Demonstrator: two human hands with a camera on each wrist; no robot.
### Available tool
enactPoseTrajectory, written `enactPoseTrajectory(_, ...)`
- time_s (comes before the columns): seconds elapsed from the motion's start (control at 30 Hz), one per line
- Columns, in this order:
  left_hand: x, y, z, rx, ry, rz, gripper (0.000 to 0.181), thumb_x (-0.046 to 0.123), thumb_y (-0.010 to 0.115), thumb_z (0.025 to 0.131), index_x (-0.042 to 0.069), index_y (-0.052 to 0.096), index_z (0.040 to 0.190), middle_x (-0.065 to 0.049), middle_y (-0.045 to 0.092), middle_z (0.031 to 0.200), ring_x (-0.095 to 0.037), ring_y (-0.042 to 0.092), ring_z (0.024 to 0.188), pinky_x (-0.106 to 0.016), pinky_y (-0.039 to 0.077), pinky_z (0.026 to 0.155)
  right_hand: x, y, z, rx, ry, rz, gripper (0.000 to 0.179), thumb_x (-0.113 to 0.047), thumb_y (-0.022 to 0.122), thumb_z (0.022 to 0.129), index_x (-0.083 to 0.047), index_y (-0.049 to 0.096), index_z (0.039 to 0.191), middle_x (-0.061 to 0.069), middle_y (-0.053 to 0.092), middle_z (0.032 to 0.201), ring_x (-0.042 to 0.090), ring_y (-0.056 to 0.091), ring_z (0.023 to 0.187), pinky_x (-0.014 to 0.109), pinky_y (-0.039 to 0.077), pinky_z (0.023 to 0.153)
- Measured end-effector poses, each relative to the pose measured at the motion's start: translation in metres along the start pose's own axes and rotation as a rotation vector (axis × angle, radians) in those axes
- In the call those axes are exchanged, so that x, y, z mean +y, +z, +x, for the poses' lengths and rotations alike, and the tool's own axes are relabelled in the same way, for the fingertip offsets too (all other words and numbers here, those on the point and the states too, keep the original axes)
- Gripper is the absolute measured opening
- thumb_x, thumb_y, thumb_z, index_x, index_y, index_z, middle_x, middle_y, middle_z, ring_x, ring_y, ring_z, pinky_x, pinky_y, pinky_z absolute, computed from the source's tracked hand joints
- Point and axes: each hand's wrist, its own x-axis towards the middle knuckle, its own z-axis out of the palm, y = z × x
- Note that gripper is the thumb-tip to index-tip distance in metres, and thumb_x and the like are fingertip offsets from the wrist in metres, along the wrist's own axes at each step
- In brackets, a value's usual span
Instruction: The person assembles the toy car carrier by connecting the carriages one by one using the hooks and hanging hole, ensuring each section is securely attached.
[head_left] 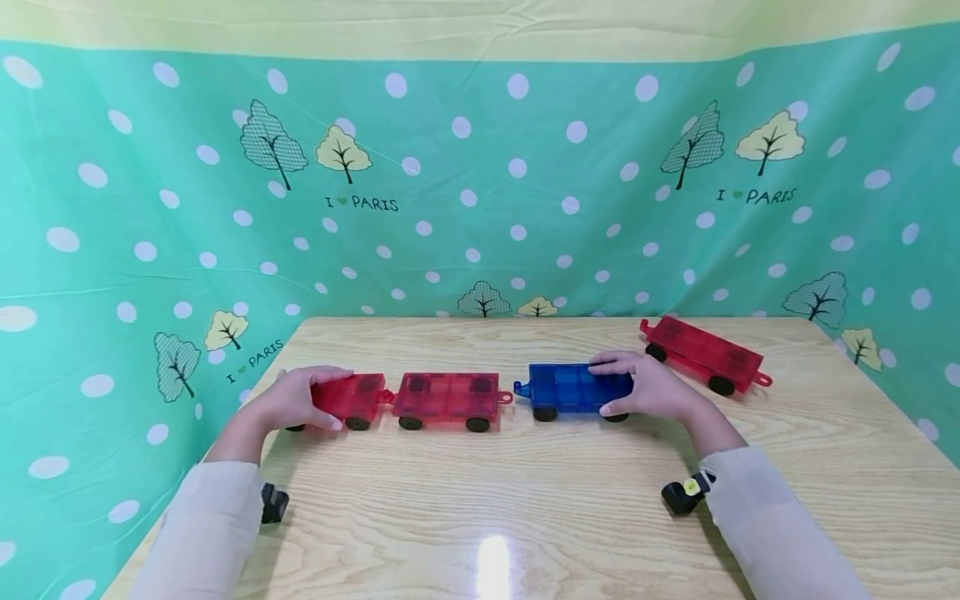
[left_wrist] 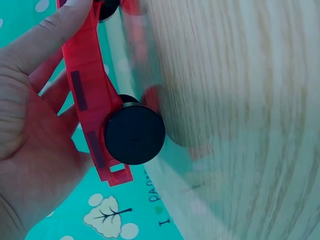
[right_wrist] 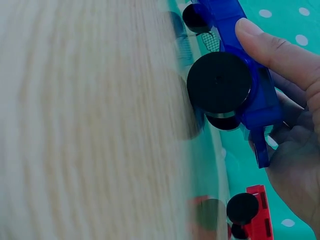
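My left hand [head_left: 295, 398] grips the leftmost red toy train car [head_left: 360, 395] across its width, thumb on the near side. That car's front end meets the middle red car [head_left: 446, 395] at the coupling. To the right, my right hand [head_left: 651, 387] holds the blue toy train car [head_left: 562, 388] by its right end, thumb near and fingers on the far side. The blue car's hook [head_left: 522, 389] sits a short gap from the middle car's ring [head_left: 506, 398]. In the right wrist view the blue car's black wheels [right_wrist: 219, 82] stand close to the table surface.
Another red car [head_left: 705, 354] stands at an angle at the back right of the wooden table [head_left: 420, 508]. A green dotted cloth [head_left: 517, 200] hangs behind and along the sides. Black wrist cameras [head_left: 681, 497] are strapped below both sleeves.
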Motion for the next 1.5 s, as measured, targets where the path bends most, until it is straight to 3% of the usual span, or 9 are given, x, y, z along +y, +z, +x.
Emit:
enactPoseTrajectory(0.07,0.001,0.000,0.000,0.011,0.013,0.028,0.087,0.030,0.092,0.064,0.009,0.054,0.139,-0.022,0.052,0.136,-0.045,0.044,0.123,-0.074,0.006,0.103,0.001,0.001,-0.001,0.005,0.005,0.007,0.061,-0.031,0.085,0.076,-0.011,0.065,0.129,0.012,0.049,0.143,0.040,0.034,0.136,0.059,0.037,0.103)
enactPoseTrajectory(0.23,0.004,-0.001,-0.002,0.008,0.020,0.039,0.088,0.033,0.092,0.064,0.009,0.054,0.139,-0.023,0.049,0.140,-0.048,0.038,0.128,-0.074,0.005,0.103,0.000,0.002,-0.002,0.004,0.016,0.024,0.062,-0.032,0.086,0.075,-0.011,0.065,0.129,0.011,0.049,0.143,0.039,0.034,0.137,0.058,0.038,0.102)
enactPoseTrajectory(0.33,0.006,-0.002,-0.003,-0.003,0.025,-0.007,0.088,0.032,0.091,0.066,0.008,0.052,0.141,-0.023,0.048,0.141,-0.045,0.042,0.125,-0.061,0.031,0.105,0.000,0.001,-0.003,0.003,0.027,0.031,0.063,-0.033,0.086,0.074,-0.012,0.065,0.130,0.010,0.048,0.144,0.039,0.033,0.137,0.058,0.038,0.103)
enactPoseTrajectory(0.4,0.008,-0.002,-0.004,-0.008,0.029,-0.047,0.088,0.031,0.090,0.067,0.007,0.051,0.142,-0.022,0.048,0.140,-0.043,0.045,0.121,-0.049,0.047,0.093,0.000,0.001,-0.003,0.002,0.029,0.032,0.063,-0.033,0.086,0.074,-0.012,0.065,0.130,0.011,0.048,0.144,0.039,0.033,0.137,0.058,0.038,0.103)
enactPoseTrajectory(0.47,0.011,-0.002,-0.005,-0.010,0.030,-0.085,0.087,0.030,0.090,0.069,0.007,0.050,0.142,-0.022,0.048,0.139,-0.041,0.047,0.118,-0.040,0.055,0.080,0.000,0.001,-0.004,0.001,0.031,0.032,0.063,-0.033,0.086,0.074,-0.012,0.065,0.130,0.011,0.048,0.144,0.039,0.033,0.138,0.058,0.037,0.103)
enactPoseTrajectory(0.67,0.021,0.002,-0.009,0.016,0.049,-0.152,0.081,0.023,0.088,0.072,0.008,0.050,0.142,-0.020,0.049,0.139,-0.041,0.047,0.120,-0.040,0.055,0.081,0.001,0.001,-0.003,0.000,0.043,0.039,0.064,-0.034,0.086,0.073,-0.013,0.065,0.129,0.010,0.048,0.144,0.039,0.032,0.138,0.058,0.037,0.103)
enactPoseTrajectory(0.9,0.030,0.014,-0.010,0.065,0.133,-0.221,0.072,0.017,0.087,0.073,0.006,0.056,0.137,-0.018,0.051,0.138,-0.041,0.042,0.127,-0.050,0.052,0.088,0.001,0.001,-0.003,-0.010,0.047,0.050,0.064,-0.034,0.086,0.073,-0.013,0.065,0.130,0.010,0.048,0.145,0.039,0.032,0.138,0.058,0.037,0.103)
enactPoseTrajectory(1.27,0.045,0.024,-0.009,0.130,0.195,-0.234,0.057,0.022,0.082,0.080,0.010,0.062,0.132,-0.012,0.053,0.136,-0.036,0.042,0.129,-0.052,0.051,0.089,0.001,-0.001,-0.003,-0.026,0.055,0.058,0.066,-0.036,0.086,0.073,-0.013,0.064,0.131,0.009,0.047,0.147,0.039,0.031,0.140,0.058,0.035,0.105)
enactPoseTrajectory(1.5,0.058,0.030,-0.008,0.179,0.269,-0.257,0.052,0.023,0.082,0.081,0.012,0.064,0.129,-0.006,0.054,0.135,-0.031,0.043,0.129,-0.058,0.043,0.097,-0.001,-0.003,-0.002,-0.035,0.060,0.058,0.066,-0.036,0.086,0.074,-0.013,0.064,0.132,0.010,0.046,0.147,0.039,0.030,0.140,0.058,0.034,0.106)
